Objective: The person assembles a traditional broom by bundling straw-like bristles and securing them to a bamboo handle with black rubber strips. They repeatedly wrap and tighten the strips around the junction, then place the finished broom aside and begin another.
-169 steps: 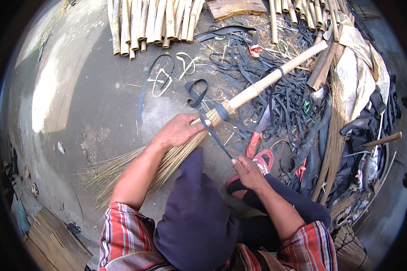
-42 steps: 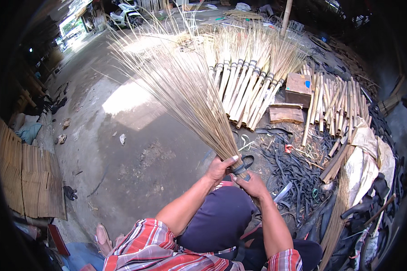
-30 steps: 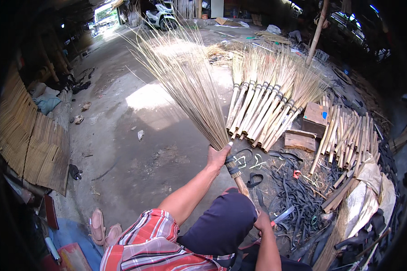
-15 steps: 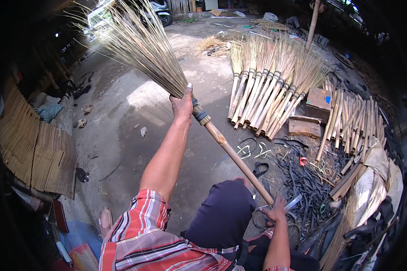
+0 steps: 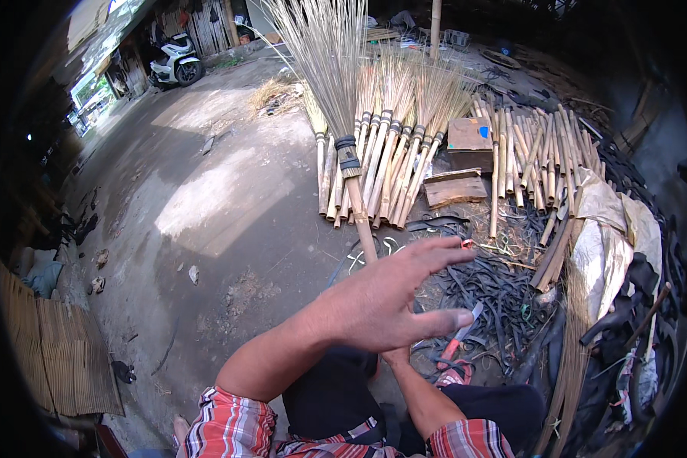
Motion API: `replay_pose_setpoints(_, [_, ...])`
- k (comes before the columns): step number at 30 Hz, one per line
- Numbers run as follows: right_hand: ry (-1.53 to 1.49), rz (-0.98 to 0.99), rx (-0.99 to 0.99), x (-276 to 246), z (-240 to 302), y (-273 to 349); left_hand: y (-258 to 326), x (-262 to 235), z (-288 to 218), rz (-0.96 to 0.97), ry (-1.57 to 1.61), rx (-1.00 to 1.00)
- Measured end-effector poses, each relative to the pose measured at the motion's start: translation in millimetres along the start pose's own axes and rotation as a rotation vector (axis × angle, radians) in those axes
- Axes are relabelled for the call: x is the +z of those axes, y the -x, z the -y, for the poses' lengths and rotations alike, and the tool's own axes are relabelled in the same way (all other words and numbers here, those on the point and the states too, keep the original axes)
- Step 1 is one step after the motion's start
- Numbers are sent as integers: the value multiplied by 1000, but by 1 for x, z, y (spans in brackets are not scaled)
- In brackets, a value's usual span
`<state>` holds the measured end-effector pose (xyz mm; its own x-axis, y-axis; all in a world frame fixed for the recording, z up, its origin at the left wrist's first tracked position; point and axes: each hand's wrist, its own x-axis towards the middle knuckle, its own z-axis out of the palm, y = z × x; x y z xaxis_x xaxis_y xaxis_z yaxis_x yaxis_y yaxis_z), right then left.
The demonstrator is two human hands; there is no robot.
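Note:
A broom point(image 5: 349, 156) of long pale bristles rises in front of me, bound with black rubber bands onto a bamboo handle. My left hand point(image 5: 397, 294) is off it, fingers spread and empty, crossing in front of the lower handle. Mostly covered by that wrist, my right hand point(image 5: 395, 356) is in line with the handle's low end and appears to hold it; its fingers are hidden. A knife point(image 5: 459, 336) with a red handle shows to the right of my hands, near my foot. Black rubber strips point(image 5: 492, 298) lie tangled beyond the knife.
Finished brooms point(image 5: 382, 153) lie in a row ahead. Beside them are a cardboard box point(image 5: 469, 137), a wooden block point(image 5: 456, 188) and many bamboo handles point(image 5: 546, 156). Pale sacking point(image 5: 599, 252) lies at right, stacked slats point(image 5: 72, 347) at left. A scooter point(image 5: 177, 61) stands far off.
My left hand has let go of the broom's bound neck and come down to the right, opening. The broom has swung more upright. My view has turned rightward.

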<state>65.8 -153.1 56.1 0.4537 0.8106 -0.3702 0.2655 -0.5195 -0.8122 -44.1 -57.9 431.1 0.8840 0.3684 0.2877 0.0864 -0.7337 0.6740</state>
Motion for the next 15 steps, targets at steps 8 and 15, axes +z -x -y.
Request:
replay_pose_setpoints(8, [67, -192, 76, -5, 39, -52, -12, 96, -2, 414, -173, 80])
replay_pose_setpoints(15, [-165, -328, -238, -34, 176, -206, -26, 96, 15, 343, -66, 94])
